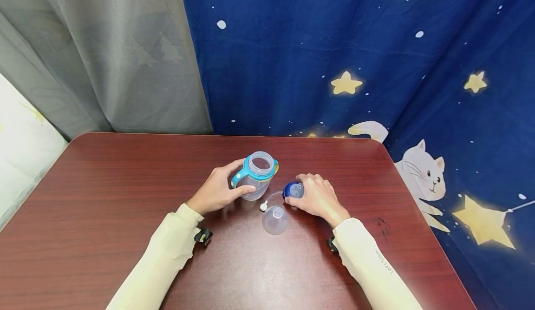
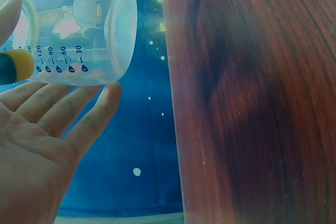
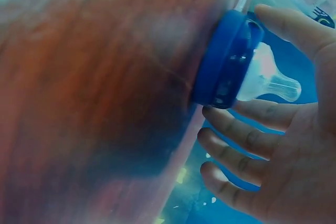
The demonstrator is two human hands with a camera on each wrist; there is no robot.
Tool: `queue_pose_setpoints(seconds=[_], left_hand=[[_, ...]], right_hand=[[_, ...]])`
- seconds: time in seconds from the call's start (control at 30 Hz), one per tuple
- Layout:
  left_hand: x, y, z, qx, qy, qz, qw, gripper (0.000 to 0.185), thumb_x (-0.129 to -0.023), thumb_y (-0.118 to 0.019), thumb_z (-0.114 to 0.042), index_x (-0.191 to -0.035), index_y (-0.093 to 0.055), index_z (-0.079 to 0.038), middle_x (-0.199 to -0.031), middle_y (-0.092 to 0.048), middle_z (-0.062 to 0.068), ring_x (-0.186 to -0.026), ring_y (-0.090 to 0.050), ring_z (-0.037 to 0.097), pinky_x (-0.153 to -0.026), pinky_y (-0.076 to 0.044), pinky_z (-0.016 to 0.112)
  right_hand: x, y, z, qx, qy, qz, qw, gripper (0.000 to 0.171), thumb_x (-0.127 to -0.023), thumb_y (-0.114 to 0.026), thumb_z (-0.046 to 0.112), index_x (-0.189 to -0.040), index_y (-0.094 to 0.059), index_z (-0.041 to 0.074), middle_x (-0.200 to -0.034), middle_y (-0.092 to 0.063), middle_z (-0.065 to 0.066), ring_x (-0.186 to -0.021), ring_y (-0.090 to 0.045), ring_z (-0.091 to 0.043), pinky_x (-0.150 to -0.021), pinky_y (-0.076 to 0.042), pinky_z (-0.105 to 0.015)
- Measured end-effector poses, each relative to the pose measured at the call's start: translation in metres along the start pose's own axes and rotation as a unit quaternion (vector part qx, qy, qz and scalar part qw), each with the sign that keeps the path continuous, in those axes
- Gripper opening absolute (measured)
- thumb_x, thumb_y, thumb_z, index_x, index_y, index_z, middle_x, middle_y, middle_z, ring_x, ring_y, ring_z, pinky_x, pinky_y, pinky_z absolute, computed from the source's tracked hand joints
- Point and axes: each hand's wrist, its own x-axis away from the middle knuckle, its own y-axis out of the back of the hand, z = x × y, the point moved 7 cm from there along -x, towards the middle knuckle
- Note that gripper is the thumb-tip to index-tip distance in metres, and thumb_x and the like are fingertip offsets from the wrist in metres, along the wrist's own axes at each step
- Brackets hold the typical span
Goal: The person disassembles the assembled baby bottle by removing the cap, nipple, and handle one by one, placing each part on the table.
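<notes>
My left hand (image 1: 219, 185) holds a clear baby bottle (image 1: 256, 187), thumb on the near side and fingers behind it. The bottle has a blue collar with handles (image 1: 239, 176) and an uncapped mouth. Printed volume marks and an animal picture show on its wall in the left wrist view. To the right, my right hand (image 1: 316, 194) grips a dark blue bottle ring (image 3: 226, 61) fitted with a clear nipple (image 3: 270, 80), between thumb and fingers. A thin straw tube with a white weighted end (image 1: 264, 206) runs from the ring toward the bottle.
A clear dome cap (image 1: 275, 220) rests on the reddish-brown wooden table (image 1: 104, 207), just in front of the ring and tube. Behind the table hang a grey curtain (image 1: 138, 54) and a blue starry curtain (image 1: 276, 68).
</notes>
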Motion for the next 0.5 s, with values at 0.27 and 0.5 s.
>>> queue_pose_setpoints(seconds=[0.27, 0.5], left_hand=[[0.001, 0.0, 0.002, 0.004, 0.0, -0.001, 1.0, 0.068, -0.083, -0.082, -0.033, -0.142, -0.053, -0.015, -0.125, -0.066, -0.003, -0.105, -0.063, 0.012, -0.09, -0.051, 0.04], [0.0, 0.0, 0.003, 0.004, -0.001, 0.0, 1.0, 0.068, -0.084, -0.082, -0.033, -0.142, -0.053, -0.014, -0.125, -0.066, -0.002, -0.104, -0.064, 0.012, -0.09, -0.052, 0.04]], right_hand=[[-0.002, 0.027, 0.017, -0.079, 0.033, -0.074, 0.994, 0.068, -0.082, -0.073, 0.047, -0.136, -0.057, 0.011, -0.125, -0.062, -0.009, -0.118, -0.052, -0.029, -0.096, -0.043, -0.052], [-0.005, 0.04, 0.039, -0.21, 0.114, -0.107, 0.965, 0.06, -0.086, -0.071, 0.031, -0.141, -0.053, 0.016, -0.127, -0.059, -0.004, -0.124, -0.049, -0.025, -0.1, -0.04, -0.051]])
